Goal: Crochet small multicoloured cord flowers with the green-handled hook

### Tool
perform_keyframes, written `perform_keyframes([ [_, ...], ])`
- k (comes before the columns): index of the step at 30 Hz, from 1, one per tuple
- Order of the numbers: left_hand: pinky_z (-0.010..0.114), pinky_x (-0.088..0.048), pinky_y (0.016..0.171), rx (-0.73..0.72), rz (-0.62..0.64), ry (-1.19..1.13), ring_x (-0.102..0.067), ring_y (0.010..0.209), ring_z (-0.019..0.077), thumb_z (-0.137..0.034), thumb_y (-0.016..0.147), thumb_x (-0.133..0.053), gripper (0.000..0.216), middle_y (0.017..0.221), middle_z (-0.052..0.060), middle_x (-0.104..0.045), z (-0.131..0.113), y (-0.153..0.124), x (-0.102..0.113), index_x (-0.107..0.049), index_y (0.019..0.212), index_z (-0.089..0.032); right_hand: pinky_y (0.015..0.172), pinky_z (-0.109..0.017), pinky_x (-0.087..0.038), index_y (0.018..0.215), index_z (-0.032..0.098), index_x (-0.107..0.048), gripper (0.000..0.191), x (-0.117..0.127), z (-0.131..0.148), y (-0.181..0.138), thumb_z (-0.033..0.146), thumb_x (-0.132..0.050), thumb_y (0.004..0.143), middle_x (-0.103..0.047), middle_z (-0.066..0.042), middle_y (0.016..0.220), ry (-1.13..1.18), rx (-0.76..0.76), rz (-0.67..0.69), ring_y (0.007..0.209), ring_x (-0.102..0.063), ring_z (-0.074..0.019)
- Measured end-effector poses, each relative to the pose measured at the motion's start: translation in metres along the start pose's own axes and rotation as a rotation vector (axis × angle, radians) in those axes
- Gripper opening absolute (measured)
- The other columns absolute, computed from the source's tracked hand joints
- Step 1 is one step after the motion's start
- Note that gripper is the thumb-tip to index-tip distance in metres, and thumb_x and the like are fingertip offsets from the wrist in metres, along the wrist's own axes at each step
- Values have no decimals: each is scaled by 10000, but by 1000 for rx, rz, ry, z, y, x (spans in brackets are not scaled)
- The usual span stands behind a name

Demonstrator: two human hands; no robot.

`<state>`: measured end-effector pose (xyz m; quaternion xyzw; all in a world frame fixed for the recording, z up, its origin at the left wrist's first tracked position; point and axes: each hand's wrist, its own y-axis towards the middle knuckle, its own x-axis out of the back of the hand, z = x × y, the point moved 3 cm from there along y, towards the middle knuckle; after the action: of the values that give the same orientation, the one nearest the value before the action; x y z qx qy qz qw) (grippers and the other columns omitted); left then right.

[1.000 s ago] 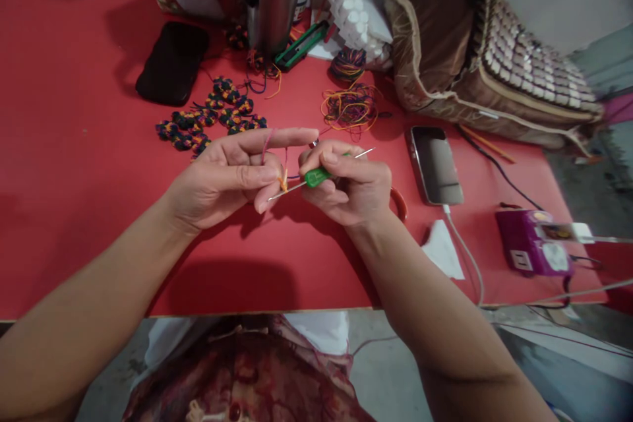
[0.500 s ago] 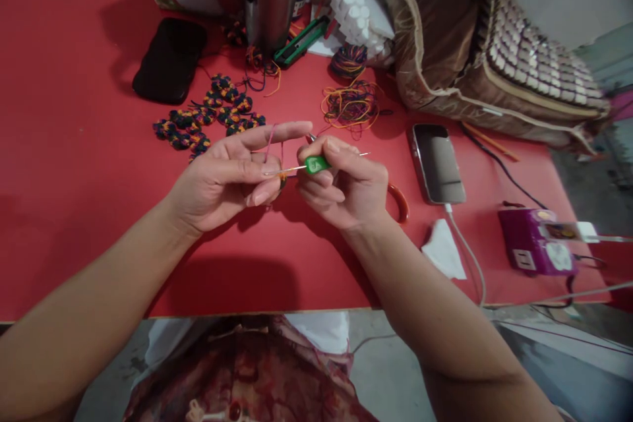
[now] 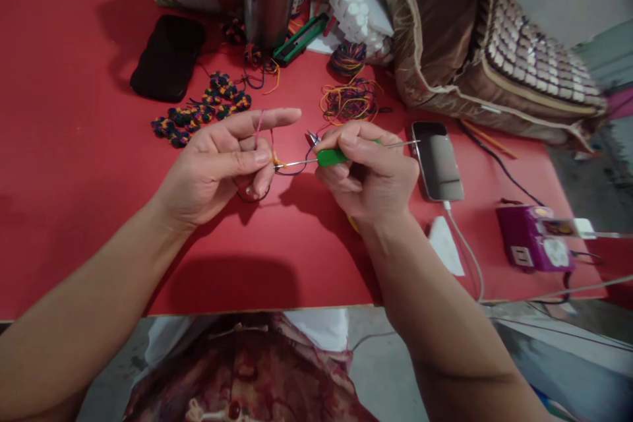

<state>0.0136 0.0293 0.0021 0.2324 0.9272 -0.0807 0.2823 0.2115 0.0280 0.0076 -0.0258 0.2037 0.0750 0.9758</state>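
My right hand (image 3: pixel 370 168) grips a crochet hook (image 3: pixel 332 157) by its green handle. The hook's thin metal shaft points left and its tip is at the small piece of yarn work (image 3: pixel 277 162) pinched in my left hand (image 3: pixel 227 165). A pink strand of yarn (image 3: pixel 259 128) loops over my left index finger, which is stretched out to the right. Dark yarn trails below the hook and under my left fingers. Just behind my right hand, the metal tip of a tool (image 3: pixel 312 138) shows; the rest of it is hidden.
Several crocheted multicolour pieces (image 3: pixel 200 112) lie beyond my left hand. Loose yarn (image 3: pixel 349 102) and a wound ball of yarn (image 3: pixel 347 58) are behind my right hand. A green cutter (image 3: pixel 300 39), a dark phone (image 3: pixel 168 58), a charging phone (image 3: pixel 438 161) and a purple box (image 3: pixel 534 237) lie around.
My right hand has moved right and slightly away from my left hand, drawing the hook's handle back. More shaft and a dark strand now show between the hands. The left hand shifted slightly left.
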Motion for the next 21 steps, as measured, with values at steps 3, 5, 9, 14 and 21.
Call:
perform_keyframes([
  [3, 234, -458, 495, -34, -43, 22, -619, 538, 119, -223, 890, -959, 336, 631, -31, -684, 1, 0, 0, -897, 1220, -210, 427, -221, -151, 717, 207, -764, 368, -2, 3, -2, 473, -988, 835, -545, 60, 560, -41, 25, -64, 426, -276, -34],
  [5, 235, -469, 460, -66, -82, 47, -613, 520, 128, -231, 903, -955, 340, 646, -19, -727, 2, 0, -1, -879, 1234, -208, 432, -228, -135, 739, 207, -796, 307, -3, 4, -5, 432, -963, 862, -547, 52, 556, -67, 56, -96, 436, -279, -41],
  [9, 264, -520, 420, -58, -119, 109, -605, 493, 158, -243, 920, -937, 404, 648, -26, -731, 4, -2, -2, -824, 1306, -209, 441, -238, -152, 768, 212, -833, 229, -4, 3, -11, 360, -911, 925, -531, 44, 546, -91, 110, -108, 461, -281, -50],
  [14, 266, -557, 478, -33, -146, 148, -624, 501, 145, -219, 937, -909, 380, 681, -25, -730, 5, -3, 0, -817, 1306, -217, 457, -267, -193, 780, 229, -878, 164, -4, 5, -13, 312, -894, 921, -550, 36, 554, -150, 170, -142, 472, -300, -70],
  [21, 268, -561, 520, -70, -161, 140, -713, 636, 186, -259, 919, -943, 361, 704, -2, -750, 6, 0, 2, -836, 1258, -200, 494, -297, -214, 766, 233, -898, 184, -8, 10, -15, 256, -854, 943, -556, 27, 558, -203, 231, -168, 482, -313, -81],
])
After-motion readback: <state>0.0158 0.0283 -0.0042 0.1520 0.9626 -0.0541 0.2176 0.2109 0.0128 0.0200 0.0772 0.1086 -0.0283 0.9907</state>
